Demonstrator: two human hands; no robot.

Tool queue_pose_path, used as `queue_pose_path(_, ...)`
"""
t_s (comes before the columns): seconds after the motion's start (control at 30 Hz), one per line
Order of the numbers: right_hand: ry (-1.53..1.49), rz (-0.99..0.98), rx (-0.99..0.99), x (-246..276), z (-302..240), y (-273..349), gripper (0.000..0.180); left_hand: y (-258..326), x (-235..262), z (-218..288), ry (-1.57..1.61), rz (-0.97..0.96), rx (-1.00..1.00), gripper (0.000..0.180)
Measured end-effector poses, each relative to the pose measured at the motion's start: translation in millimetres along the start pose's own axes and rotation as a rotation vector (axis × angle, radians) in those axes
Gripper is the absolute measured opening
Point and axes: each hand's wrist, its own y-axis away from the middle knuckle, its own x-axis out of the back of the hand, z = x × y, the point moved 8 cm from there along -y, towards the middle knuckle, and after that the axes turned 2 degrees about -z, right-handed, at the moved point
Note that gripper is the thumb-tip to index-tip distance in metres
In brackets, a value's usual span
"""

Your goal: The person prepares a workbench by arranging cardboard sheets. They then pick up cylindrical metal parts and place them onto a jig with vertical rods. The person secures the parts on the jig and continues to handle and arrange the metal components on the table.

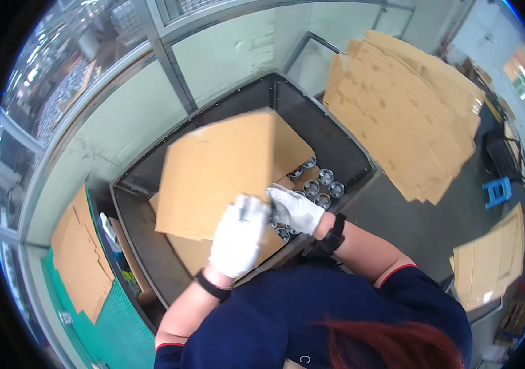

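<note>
Both my hands wear white gloves. My left hand [238, 237] grips the near edge of a brown cardboard sheet [225, 169] and holds it tilted over a black bin [330, 132]. My right hand [295, 209] is closed on the same edge, just to the right. Beneath the sheet, several round metal parts [321, 184] stand in rows on another cardboard layer [198, 253] inside the bin. The sheet hides most of the bin's contents.
A tall stack of cardboard sheets [410, 111] leans at the right of the bin. More cardboard [81, 258] lies at the left over a green surface, and another pile [490, 258] at far right. A blue stool [498, 189] stands on the floor. Glass partition walls run behind.
</note>
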Motion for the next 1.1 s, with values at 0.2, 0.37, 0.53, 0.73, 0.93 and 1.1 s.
queue_pose_path(0.2, -0.305, 0.075, -0.39, 102.0, 71.3, -14.1, 0.037, -21.6, -82.0, 17.8, 0.163, -0.145, 0.209, 0.056)
queue_pose_path(0.37, -0.391, -0.034, -0.625, 144.6, 88.1, 15.0, 0.042, 145.7, -129.2, -96.8, -0.112, 0.139, 1.193, 0.066)
queue_pose_path(0.53, -0.317, 0.12, -0.637, 197.4, 128.4, 18.2, 0.041, 240.0, -228.5, -114.4, 1.159, 0.197, 1.728, 0.053)
queue_pose_path(0.73, 0.69, 0.551, -0.365, 358.8, 173.0, 38.5, 0.038, 173.1, -341.9, -171.7, 0.824, -0.242, 1.302, 0.032)
queue_pose_path(0.93, 1.411, 0.182, -0.221, 341.9, 195.8, 33.1, 0.009, 93.7, -577.9, -137.4, 1.495, -0.195, 1.7, 0.043)
queue_pose_path(1.1, 1.361, 0.214, -0.15, 341.6, 197.2, 29.8, 0.006, 150.0, -715.0, -126.1, 0.89, -0.701, 1.511, 0.044)
